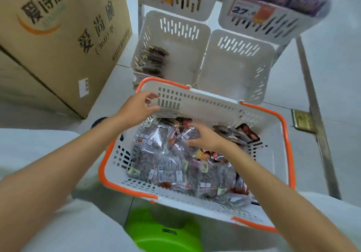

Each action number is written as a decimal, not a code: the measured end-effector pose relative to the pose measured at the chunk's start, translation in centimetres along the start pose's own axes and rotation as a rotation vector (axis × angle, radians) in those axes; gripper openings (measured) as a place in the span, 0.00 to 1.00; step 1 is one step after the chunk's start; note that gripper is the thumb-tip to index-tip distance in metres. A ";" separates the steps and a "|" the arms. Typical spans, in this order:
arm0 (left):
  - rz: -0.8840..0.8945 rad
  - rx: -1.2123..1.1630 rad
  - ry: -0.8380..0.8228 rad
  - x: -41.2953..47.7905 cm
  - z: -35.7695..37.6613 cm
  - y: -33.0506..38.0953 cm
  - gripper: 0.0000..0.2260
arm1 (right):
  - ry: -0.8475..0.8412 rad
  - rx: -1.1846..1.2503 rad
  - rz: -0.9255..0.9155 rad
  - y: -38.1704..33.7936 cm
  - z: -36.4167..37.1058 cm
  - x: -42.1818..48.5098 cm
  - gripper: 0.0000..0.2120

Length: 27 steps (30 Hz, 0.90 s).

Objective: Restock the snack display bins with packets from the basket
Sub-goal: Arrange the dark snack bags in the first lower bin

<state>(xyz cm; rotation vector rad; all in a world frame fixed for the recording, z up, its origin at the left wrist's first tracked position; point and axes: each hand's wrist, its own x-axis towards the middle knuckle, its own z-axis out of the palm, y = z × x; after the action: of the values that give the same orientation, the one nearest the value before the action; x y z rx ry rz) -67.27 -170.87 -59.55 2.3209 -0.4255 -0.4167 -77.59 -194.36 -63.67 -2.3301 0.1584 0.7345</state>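
Left hand (136, 106) is holding the basket (205, 103) by its far-left wall, grip pinching the plastic btwn thumb and fingers, prob steadying it. Right hand (203, 137) is reaching inside, grip curling down over a top packet (183, 134) in the pile; how firmly it's pinching I can't fully tell, fingertips partly hidden by film glare.

The packets (156, 154) are lying heaped in the basket, overlapping, mostly clear bags w/ dark reddish contents and small labels, plus a few darker foil-type ones at the far right.

Bins are sitting just beyond the basket: lower-left bin (181, 56) is holding only a few dark packs (154, 60) against its left wall, lower-right bin (234, 66) is showing no stock. Upper bins (195, 7) w/ price tags are looking fuller.

Handling, as a guess: bags are looking light, soft and slippery, contents shifting inside, so a flat squeeze is likely sliding off. Better taking hold at a sealed edge or corner, or scooping several from underneath. Film is looking thin, so no hard crushing, esp if contents are brittle
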 end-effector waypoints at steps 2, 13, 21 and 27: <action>-0.018 -0.008 -0.045 -1.0 0.9 -0.5 0.18 | -0.031 0.036 0.156 2.4 1.2 0.0 0.36; -0.074 -0.086 -0.155 -1.9 3.8 -1.1 0.16 | 0.095 0.423 0.160 4.9 3.5 0.0 0.11; -0.076 -0.201 -0.238 -0.2 6.7 1.9 0.40 | 0.328 0.442 -0.055 3.4 -3.8 -3.3 0.11; -0.130 -0.303 -0.384 0.6 9.6 3.1 0.31 | 0.358 0.614 -0.114 2.1 -3.6 -5.3 0.09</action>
<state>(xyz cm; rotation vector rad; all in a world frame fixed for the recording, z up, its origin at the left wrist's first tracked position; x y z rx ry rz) -71.27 -179.03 -64.01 1.9785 -0.3644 -0.9327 -81.00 -198.69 -59.78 -1.8336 0.3525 0.1630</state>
